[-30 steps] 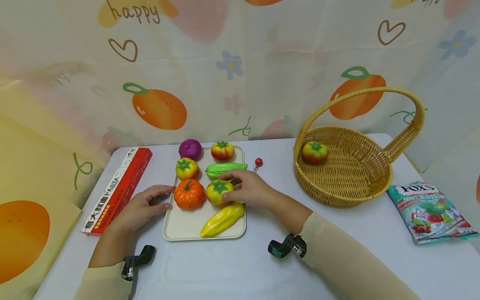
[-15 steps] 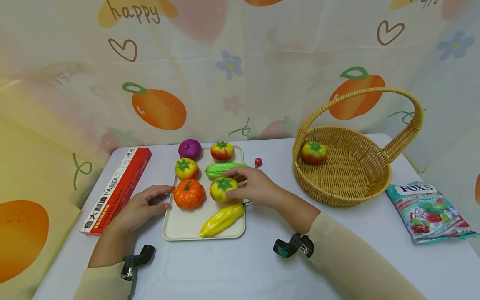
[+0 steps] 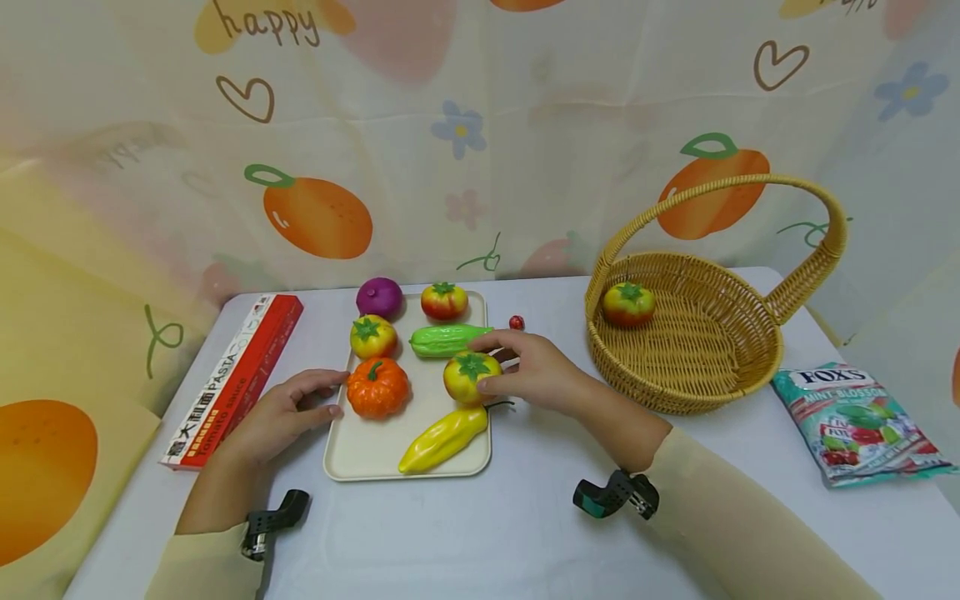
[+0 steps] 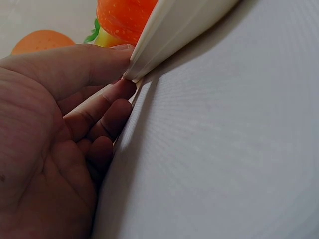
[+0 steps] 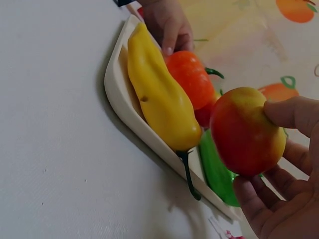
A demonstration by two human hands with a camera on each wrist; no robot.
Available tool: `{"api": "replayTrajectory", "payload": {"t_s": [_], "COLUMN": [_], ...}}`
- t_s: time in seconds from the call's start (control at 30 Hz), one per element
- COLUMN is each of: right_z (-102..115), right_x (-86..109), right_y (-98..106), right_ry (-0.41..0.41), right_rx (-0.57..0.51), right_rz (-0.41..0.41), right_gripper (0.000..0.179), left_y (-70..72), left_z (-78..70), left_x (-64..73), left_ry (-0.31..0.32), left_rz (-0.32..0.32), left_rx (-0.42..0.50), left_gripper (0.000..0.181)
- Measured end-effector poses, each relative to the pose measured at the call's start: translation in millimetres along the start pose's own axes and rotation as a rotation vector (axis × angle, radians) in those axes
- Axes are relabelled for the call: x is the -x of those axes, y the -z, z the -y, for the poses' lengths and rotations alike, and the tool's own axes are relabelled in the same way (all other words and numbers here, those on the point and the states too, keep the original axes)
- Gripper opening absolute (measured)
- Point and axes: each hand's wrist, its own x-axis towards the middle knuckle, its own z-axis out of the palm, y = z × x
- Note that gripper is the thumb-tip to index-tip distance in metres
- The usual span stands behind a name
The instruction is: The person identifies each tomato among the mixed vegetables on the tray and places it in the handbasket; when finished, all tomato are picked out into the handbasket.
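My right hand point(image 3: 536, 371) holds a yellow-and-red toy tomato point(image 3: 465, 382) with a green leafy top, raised above the right side of the cream tray point(image 3: 360, 458). In the right wrist view, the thumb and fingers grip this tomato point(image 5: 244, 132) from one side. My left hand point(image 3: 281, 412) rests at the tray's left edge, its thumb and fingertips touching the rim point(image 4: 149, 50). On the tray lie an orange pumpkin point(image 3: 378, 389), a yellow pepper point(image 3: 444, 439), a green ridged vegetable point(image 3: 446, 341), two more tomatoes point(image 3: 373, 337) and a purple onion point(image 3: 379, 298).
A wicker basket point(image 3: 690, 396) with a tall handle stands at the right, with one tomato point(image 3: 629, 305) inside. A mint candy bag point(image 3: 858, 425) lies beside it. At the left is a red pasta box point(image 3: 236, 383). A small red lollipop point(image 3: 517, 322) lies behind my right hand.
My right hand has lifted the tomato from beside the pumpkin and carried it to the right, uncovering the pepper's stem. My left hand stays at the tray's edge.
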Motion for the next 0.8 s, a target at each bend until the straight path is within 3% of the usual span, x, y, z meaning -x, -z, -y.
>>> {"api": "replayTrajectory", "payload": {"t_s": [0.37,0.8], "right_z": [0,0], "right_x": [14.4,33.0], "right_y": [16,35], "right_ry": [-0.01,-0.009], "right_rx": [0.069,0.078], "right_rz": [-0.019,-0.052], "right_gripper": [0.051,0.051], "left_y": [0.1,0.9], "left_z": [1.7,0.3], "left_x": [-0.9,0.8], "left_ry": [-0.003,-0.006], "left_rz": [0.004,0.001], "left_rx": [-0.004,-0.012], "left_gripper": [0.056,0.055]}}
